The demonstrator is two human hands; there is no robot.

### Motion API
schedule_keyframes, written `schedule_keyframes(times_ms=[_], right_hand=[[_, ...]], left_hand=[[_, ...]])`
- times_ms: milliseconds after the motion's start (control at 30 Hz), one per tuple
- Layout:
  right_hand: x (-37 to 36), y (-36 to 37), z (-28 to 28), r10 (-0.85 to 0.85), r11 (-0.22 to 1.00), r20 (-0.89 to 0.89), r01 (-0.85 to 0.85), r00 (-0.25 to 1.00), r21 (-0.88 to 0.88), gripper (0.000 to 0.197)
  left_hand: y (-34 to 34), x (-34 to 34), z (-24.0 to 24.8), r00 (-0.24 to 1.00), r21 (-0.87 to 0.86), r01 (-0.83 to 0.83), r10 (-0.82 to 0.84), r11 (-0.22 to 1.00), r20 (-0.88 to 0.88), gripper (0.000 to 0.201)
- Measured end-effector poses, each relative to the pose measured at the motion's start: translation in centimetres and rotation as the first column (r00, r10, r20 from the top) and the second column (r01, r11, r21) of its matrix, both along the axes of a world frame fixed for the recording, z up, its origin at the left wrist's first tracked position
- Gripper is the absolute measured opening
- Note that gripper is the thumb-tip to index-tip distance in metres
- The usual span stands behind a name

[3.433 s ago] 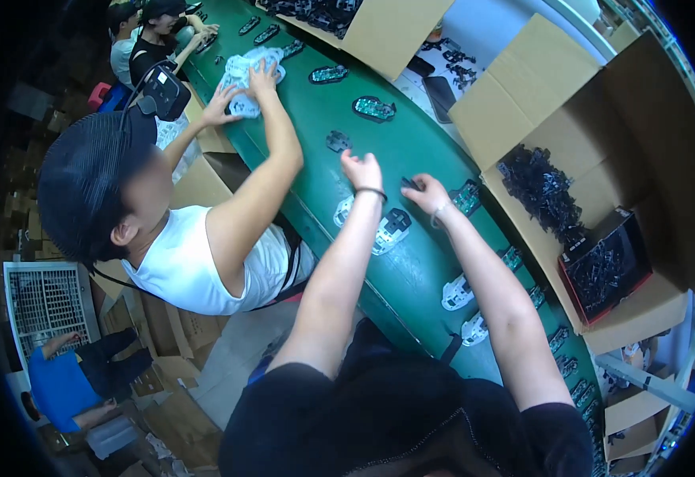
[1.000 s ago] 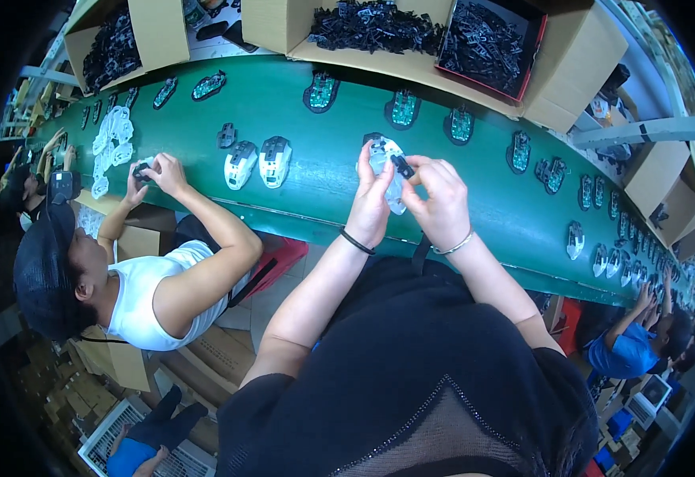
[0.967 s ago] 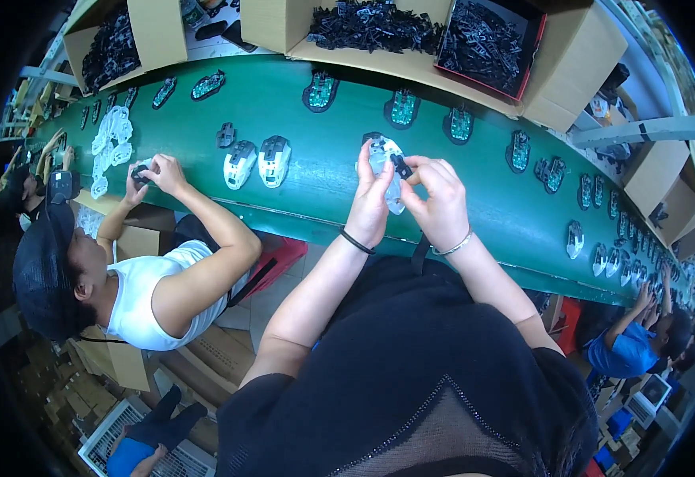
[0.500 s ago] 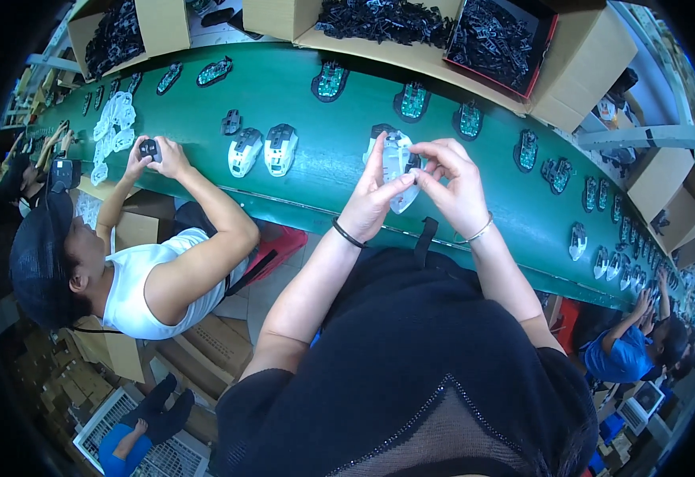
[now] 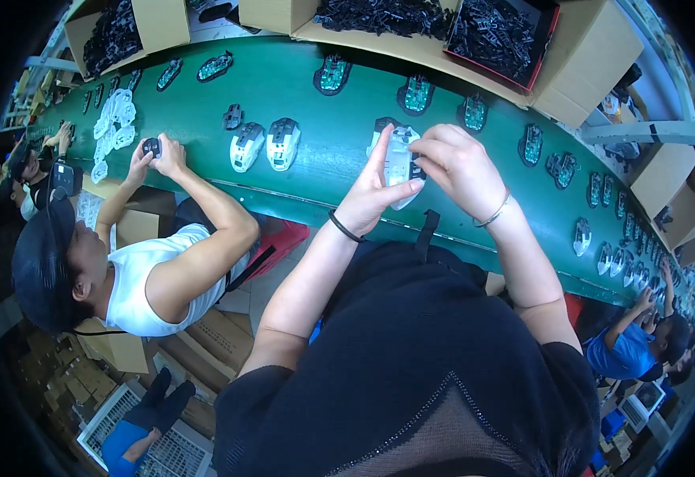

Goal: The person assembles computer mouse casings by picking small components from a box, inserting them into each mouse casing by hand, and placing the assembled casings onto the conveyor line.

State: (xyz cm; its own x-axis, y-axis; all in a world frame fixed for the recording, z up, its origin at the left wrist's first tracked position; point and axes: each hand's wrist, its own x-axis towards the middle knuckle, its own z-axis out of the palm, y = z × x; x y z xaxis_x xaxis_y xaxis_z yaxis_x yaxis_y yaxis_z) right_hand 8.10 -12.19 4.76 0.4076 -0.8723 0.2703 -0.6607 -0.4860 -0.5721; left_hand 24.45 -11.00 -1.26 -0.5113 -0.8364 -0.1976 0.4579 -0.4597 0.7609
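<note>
A white computer mouse shell (image 5: 400,161) lies in my left hand (image 5: 369,196), whose fingers and thumb close round it just above the green work surface. My right hand (image 5: 468,171) is bent over the shell's right edge, fingers curled and pressed together. A small black part (image 5: 420,167) shows at these fingertips against the shell's side; whether it sits in the shell I cannot tell. Behind the shell, partly covered by it, a dark piece (image 5: 384,124) shows. To the left, two white-and-black mouse shells (image 5: 283,145) stand side by side, with a small dark part (image 5: 233,116) beyond them.
Mouse bases with green circuit boards (image 5: 416,95) lie along the far side of the green conveyor belt (image 5: 323,179). Behind it stand cardboard boxes (image 5: 563,83) of black parts. At my left a person (image 5: 160,270) holds a dark piece near stacked white shells (image 5: 114,127).
My right hand has turned over and moved up, its wrist now higher and its fingers curled down on the shell's right edge. My left hand keeps its hold.
</note>
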Motion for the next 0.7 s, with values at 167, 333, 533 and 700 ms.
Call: schedule_keyframes(times_ms=[167,333,533,700], right_hand=[[0.7,0.2,-0.5,-0.050,0.995,0.029,0.047,0.998,0.092,0.017],[1.7,0.7,-3.0,-0.372,0.877,0.432,0.158,0.821,0.454,0.043],[1.8,0.9,-5.2,-0.420,0.730,0.641,-0.180,0.642,0.659,0.056],[1.6,0.5,-5.6,-0.374,0.731,0.649,-0.220,0.662,0.646,0.057]], left_hand=[[0.1,0.0,0.3,0.999,0.043,-0.038,0.039,0.998,-0.014,0.088],[-0.2,0.3,0.0,0.995,-0.007,-0.099,0.099,0.995,0.001,0.082],[-0.3,0.6,-0.5,0.994,-0.102,-0.093,0.098,0.990,0.052,0.083],[-0.4,1.0,-1.2,0.994,-0.149,-0.080,0.091,0.986,0.066,0.084]])
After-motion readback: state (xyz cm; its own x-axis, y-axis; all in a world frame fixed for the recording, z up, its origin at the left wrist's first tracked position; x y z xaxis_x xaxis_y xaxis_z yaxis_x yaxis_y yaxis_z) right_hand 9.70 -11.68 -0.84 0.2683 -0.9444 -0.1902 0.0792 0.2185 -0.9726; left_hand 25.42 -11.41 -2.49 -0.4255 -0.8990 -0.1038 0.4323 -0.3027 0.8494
